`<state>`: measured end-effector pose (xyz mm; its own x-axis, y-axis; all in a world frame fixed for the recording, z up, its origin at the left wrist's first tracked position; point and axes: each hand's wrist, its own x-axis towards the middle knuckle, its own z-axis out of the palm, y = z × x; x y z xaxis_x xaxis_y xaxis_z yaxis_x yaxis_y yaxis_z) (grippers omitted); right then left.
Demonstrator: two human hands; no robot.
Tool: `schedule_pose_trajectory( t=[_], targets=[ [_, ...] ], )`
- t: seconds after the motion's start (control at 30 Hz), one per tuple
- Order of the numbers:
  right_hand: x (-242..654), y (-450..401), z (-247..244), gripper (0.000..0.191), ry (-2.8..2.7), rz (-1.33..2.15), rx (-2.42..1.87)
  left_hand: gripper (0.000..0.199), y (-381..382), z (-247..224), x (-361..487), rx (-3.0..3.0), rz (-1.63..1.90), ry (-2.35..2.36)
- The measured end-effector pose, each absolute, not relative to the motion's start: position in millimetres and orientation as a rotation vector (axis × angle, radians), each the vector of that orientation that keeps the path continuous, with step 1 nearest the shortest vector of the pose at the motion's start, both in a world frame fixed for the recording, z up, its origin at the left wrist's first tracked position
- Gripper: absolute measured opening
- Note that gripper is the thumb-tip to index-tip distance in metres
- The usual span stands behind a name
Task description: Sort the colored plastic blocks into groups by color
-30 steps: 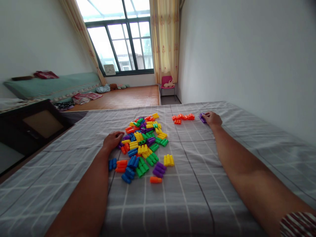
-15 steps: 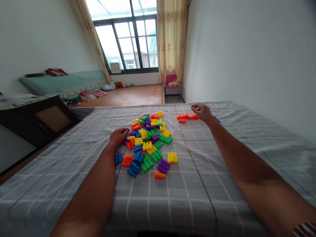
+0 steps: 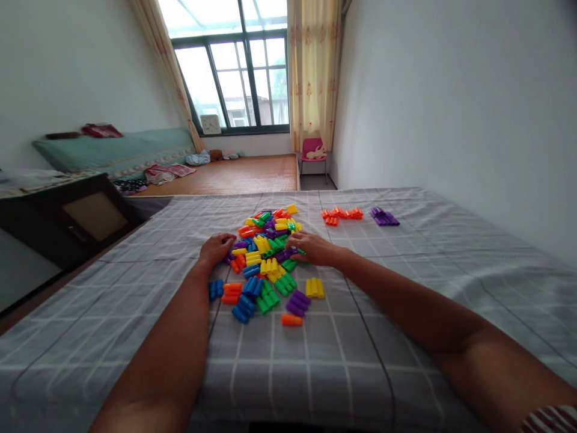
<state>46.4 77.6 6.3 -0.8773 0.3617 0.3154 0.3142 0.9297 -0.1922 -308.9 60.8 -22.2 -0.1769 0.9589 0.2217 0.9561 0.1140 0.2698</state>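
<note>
A heap of plastic toy blocks, shaped like joined tubes in yellow, green, blue, orange and purple, lies on the checked cloth. My left hand rests at the heap's left edge with its fingers curled in; what they hold, if anything, is hidden. Over the heap's right side is my right hand, fingers and thumb apart, reaching down at a purple block among green ones. Farther back on the right lie a row of orange blocks and a small group of purple blocks.
Loose blocks lie in front of the heap, among them a yellow block, a purple block and an orange piece. The grey cloth has slight folds. A white wall stands on the right.
My right hand has moved left from beside the orange row to the heap. The purple group, mostly hidden behind that arm before, now shows. My left hand has stayed in place.
</note>
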Motion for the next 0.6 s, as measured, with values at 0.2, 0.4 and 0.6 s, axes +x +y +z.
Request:
schedule_pose_trajectory(
  t=[0.2, 0.4, 0.6],
  targets=[
    [50, 86, 18, 0.036, -2.563, 0.276, -0.428, 0.039, 59, -20, -307, 1.988, 0.558, 2.363],
    [146, 170, 33, 0.023, -1.861, 0.419, -1.039, 0.038, 60, -21, -309, 2.009, 0.595, 2.337],
    [290, 209, -8, 0.022, -1.335, 0.01, -1.592, 0.036, 63, -23, -312, 2.009, 0.594, 2.348]
  ],
)
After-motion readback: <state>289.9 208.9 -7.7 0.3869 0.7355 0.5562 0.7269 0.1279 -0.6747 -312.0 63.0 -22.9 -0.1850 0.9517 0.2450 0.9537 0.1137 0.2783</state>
